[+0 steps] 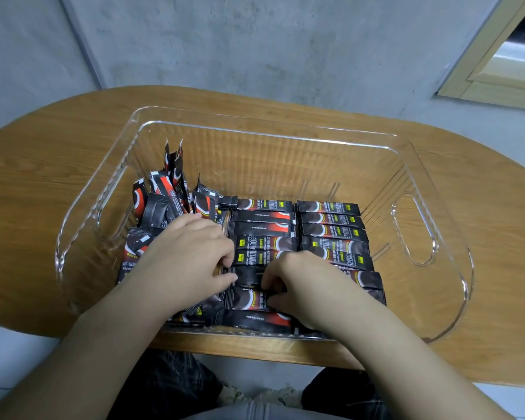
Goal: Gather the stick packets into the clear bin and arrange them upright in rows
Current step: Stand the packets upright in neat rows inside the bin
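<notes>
A clear plastic bin (412,165) stands on the wooden table and holds several black and red stick packets. Two neat rows of packets fill the middle (264,228) and the right (331,225) of the bin. A loose heap of packets (167,195) leans against the left wall, some pointing upward. My left hand (188,256) rests on the packets between the heap and the middle row, fingers curled at a packet's end. My right hand (297,286) pinches a black packet (249,275) in the middle row with its fingertips.
The oval wooden table (43,165) carries the bin, with bare wood on both sides. A grey concrete wall rises behind it. A pale wooden frame (491,71) shows at the upper right. My legs and shoes are below the table's near edge.
</notes>
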### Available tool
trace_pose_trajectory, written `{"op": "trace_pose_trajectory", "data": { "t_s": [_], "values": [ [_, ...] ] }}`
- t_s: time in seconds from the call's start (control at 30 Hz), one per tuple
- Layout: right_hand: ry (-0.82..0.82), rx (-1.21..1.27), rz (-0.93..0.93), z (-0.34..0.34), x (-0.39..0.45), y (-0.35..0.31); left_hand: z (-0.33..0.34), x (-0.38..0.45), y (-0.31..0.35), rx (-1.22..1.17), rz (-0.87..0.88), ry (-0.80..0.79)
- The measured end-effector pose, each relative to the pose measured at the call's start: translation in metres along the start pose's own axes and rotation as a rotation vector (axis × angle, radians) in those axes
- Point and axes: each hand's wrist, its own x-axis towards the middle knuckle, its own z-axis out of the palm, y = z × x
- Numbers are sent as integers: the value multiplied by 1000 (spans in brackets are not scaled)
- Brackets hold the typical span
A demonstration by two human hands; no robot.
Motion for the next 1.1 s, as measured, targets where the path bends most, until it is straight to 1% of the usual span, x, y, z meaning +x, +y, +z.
{"op": "trace_pose_trajectory", "data": {
  "t_s": [0.13,0.3,0.43,0.57,0.73,0.87,0.93,1.07,1.1],
  "values": [
    [-19,17,-15,-3,-2,1,0,0,0,12,-10,-12],
    [29,-29,-57,1,-1,0,0,0,0,6,-15,-19],
    [36,67,-67,-2,-1,-3,1,1,-1,22,3,31],
    [4,195,-96,-1,2,-18,2,2,-2,-4,-37,-13],
    [-46,244,-57,13,15,-38,-2,3,-2,-52,-85,-31],
    [-57,311,-44,10,13,-36,0,4,-3,-60,-69,1],
    [-38,400,-15,2,8,-27,0,4,-3,-90,-86,15],
    [98,561,45,-8,4,0,2,3,-2,-105,-72,38],
    [108,603,63,-11,3,7,3,2,-3,-102,-69,44]
  ]
}}
